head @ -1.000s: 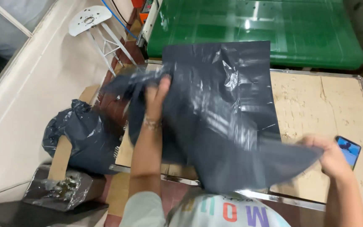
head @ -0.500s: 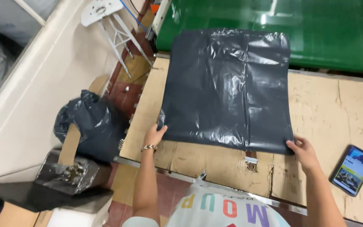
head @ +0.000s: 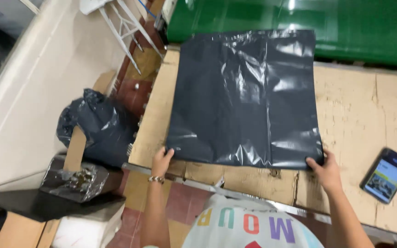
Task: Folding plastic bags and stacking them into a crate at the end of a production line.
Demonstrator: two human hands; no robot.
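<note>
arms: bare, no sleeves | left wrist: beaded bracelet (head: 155,179) | torso: white shirt (head: 249,227), multicoloured lettering

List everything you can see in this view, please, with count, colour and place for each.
plastic bag: one, dark grey, spread flat on the table
table: one, covered in tan cardboard, centre and right
phone: one, dark with lit screen, on the table at right
green surface: one, glossy, beyond the table
stuffed bag: one, dark, on the floor at left
white stool: one, upper left
wrapped box: one, under clear film, lower left
left hand: one, on the bag's near left corner
right hand: one, on the bag's near right corner
</note>
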